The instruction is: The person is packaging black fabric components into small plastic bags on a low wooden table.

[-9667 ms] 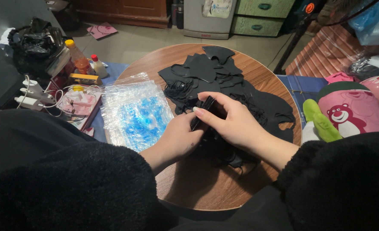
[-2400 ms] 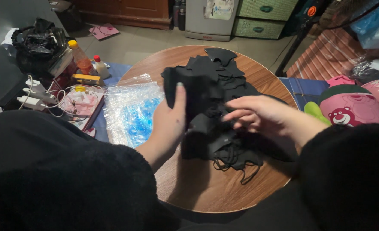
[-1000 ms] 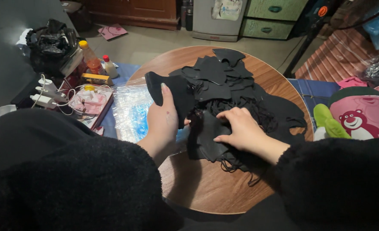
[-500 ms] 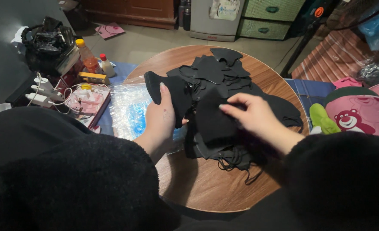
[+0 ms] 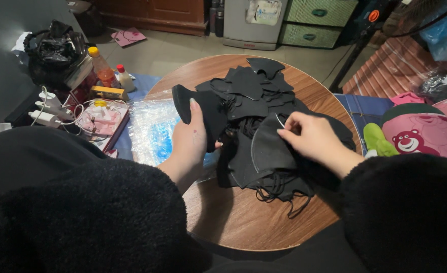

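A heap of black face masks [image 5: 256,93] covers the far half of a round wooden table [image 5: 254,222]. My left hand [image 5: 190,139] stands upright at the heap's left side and holds a small stack of black masks [image 5: 208,111] on edge. My right hand [image 5: 309,136] pinches the top edge of one black mask [image 5: 269,149] and lifts it off the pile. Thin black ear loops [image 5: 284,194] trail from the masks onto the wood near me.
A clear plastic bag with blue print [image 5: 153,126] lies on the table's left edge. On the floor at left are a power strip [image 5: 46,108], two bottles [image 5: 107,73] and a black bag [image 5: 57,45]. A pink bear-print item [image 5: 420,139] sits at right.
My right hand has picked a mask off the pile and raised it, while my left hand keeps the stack upright. Earlier, both hands pressed down on the heap.
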